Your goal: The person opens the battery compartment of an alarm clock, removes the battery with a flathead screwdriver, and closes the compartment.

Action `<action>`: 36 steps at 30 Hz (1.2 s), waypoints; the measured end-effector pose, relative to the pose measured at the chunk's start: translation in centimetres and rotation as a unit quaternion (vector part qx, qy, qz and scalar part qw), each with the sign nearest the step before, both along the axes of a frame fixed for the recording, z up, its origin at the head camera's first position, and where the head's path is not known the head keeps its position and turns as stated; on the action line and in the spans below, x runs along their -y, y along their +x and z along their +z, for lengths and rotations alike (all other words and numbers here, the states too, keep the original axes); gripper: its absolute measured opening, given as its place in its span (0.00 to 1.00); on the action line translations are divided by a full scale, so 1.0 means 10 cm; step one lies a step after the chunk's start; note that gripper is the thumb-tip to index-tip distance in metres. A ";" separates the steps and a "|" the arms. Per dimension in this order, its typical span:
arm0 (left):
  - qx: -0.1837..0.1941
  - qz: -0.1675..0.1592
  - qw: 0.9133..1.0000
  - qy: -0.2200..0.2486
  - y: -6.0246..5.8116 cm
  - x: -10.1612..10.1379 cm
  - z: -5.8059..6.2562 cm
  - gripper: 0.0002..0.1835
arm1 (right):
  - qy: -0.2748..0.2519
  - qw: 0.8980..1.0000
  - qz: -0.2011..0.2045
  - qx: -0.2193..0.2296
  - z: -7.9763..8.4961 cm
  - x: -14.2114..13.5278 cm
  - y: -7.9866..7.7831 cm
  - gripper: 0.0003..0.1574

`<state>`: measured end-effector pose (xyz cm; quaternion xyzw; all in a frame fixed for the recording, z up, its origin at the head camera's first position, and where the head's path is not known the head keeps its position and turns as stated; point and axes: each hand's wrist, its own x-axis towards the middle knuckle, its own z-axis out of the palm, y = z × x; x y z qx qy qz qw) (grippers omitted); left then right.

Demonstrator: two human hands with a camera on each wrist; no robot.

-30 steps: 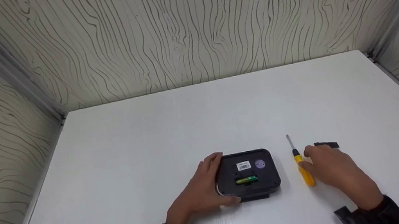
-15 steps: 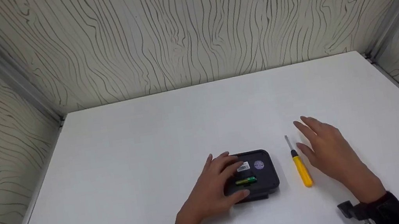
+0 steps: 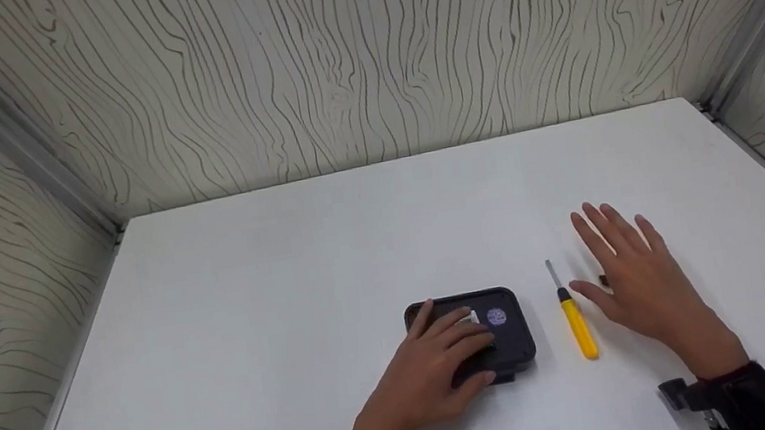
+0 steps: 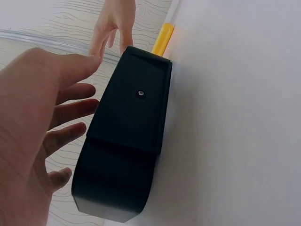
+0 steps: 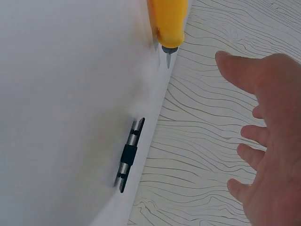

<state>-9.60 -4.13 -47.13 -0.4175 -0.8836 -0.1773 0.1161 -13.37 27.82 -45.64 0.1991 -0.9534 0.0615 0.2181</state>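
Observation:
A black, rounded box-shaped device [image 3: 512, 338] lies on the table, its back up with a purple round sticker. My left hand [image 3: 422, 377] is over its left part with relaxed, spread fingers; whether they touch it I cannot tell. The hand covers the battery slot. One screw [image 4: 141, 93] shows on the device's side in the left wrist view. My right hand [image 3: 637, 283] hovers with fingers spread, holding nothing. Beneath it lies a thin black battery cover [image 5: 129, 154], mostly hidden in the head view. A yellow-handled screwdriver [image 3: 579, 328] lies between the device and my right hand.
The white tabletop [image 3: 270, 277] stretches away behind the device and to its left. A wood-grain patterned panel [image 3: 359, 59] rises along the back edge, with similar panels at both sides.
My left hand has let go of the device's left edge and moved right over its back, covering the green battery. The right hand has lifted off near the screwdriver and spread its fingers.

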 end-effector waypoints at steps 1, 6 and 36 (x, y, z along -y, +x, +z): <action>-0.003 0.000 1.000 -0.006 0.01 -0.01 0.00 0.22 | 0.002 1.000 -0.002 -0.003 -0.01 -0.01 0.00 0.57; -0.008 -0.007 1.000 -0.025 0.03 -0.04 0.00 0.19 | 0.006 1.000 -0.011 -0.004 -0.03 -0.02 -0.01 0.55; -0.064 0.009 0.997 -0.047 0.06 -0.08 0.03 0.13 | -0.001 1.000 -0.022 0.013 -0.02 0.01 0.00 0.51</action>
